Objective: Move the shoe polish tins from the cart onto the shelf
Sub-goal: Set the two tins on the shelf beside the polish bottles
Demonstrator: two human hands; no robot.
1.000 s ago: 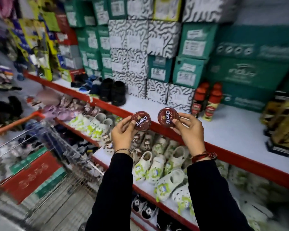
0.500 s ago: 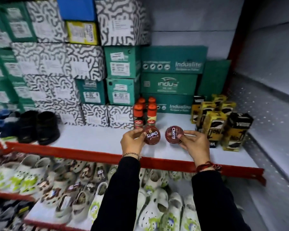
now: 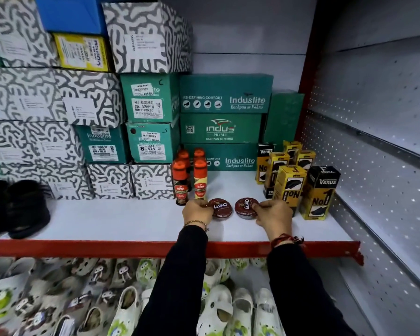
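Observation:
Two round dark-red "Cherry" shoe polish tins sit side by side on the white shelf (image 3: 121, 221) with the red front edge. My left hand (image 3: 197, 211) grips the left tin (image 3: 221, 208) by its left rim. My right hand (image 3: 273, 214) grips the right tin (image 3: 246, 207) by its right rim. Both tins rest flat on the shelf board, lids up, a small gap between them. The cart is out of view.
Liquid polish bottles (image 3: 189, 177) with orange caps stand just behind the left tin. Yellow and black polish boxes (image 3: 298, 185) stand to the right. Stacked shoe boxes (image 3: 150, 117) fill the back. Black shoes (image 3: 17, 207) sit at far left. Children's clogs (image 3: 131, 306) fill the lower shelf.
Both hands carried the tins from mid-air in front of the shelf down onto the shelf board. The view swung right, away from the cart.

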